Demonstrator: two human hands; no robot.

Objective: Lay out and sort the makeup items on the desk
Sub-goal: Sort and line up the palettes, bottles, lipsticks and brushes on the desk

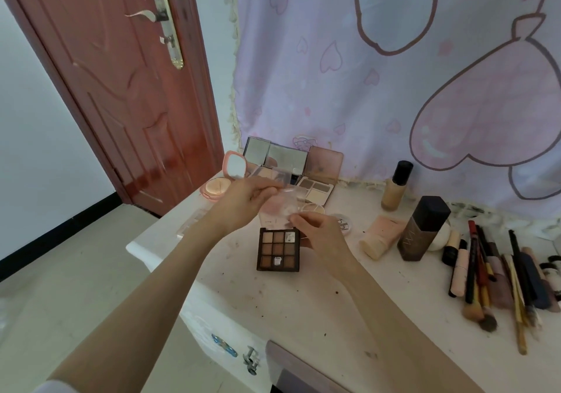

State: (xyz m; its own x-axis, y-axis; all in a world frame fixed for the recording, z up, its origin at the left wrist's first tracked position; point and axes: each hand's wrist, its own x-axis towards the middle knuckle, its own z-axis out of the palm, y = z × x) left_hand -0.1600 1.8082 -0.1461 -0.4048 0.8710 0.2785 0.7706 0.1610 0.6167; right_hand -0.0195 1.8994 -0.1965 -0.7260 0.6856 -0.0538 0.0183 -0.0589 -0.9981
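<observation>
Hands: left hand (243, 200) and right hand (318, 234) meet above the middle of the white desk (303, 301), both gripping one clear plastic compact case (285, 204) with a pale pink pan inside.
Left hand: fingers curled, pinching the case's upper left edge.
Right hand: fingers curled round the case's lower right corner, thumb on top.
Clear case: held in the air, tilted, just above a dark brown square nine-pan eyeshadow palette (278, 251); whether its lid is open or closed is hard to tell.
Brown palette: lies flat and open on the desk, below the hands, partly under the right fingers.
Back row: round pink compact with a small mirror (235, 166) and a peach puff, stands open at the left; beside it, two open grey palettes with mirrored lids (274, 155); then a dusty pink-lidded palette with brown and cream pans (318, 187).
Bottles: beige foundation bottle with a black cap (396, 186) stands upright by the wall; a tall dark brown square bottle (423, 230) stands nearer the front.
Tube: peach squeeze tube (381, 236) lies on its side, just left of the dark bottle.
Brushes: cluster of makeup brushes and pencils (498, 274) lies in a row at the right end.
Surroundings: red-brown door (115, 89) left of the desk; pink heart-print curtain (394, 74) behind it.
</observation>
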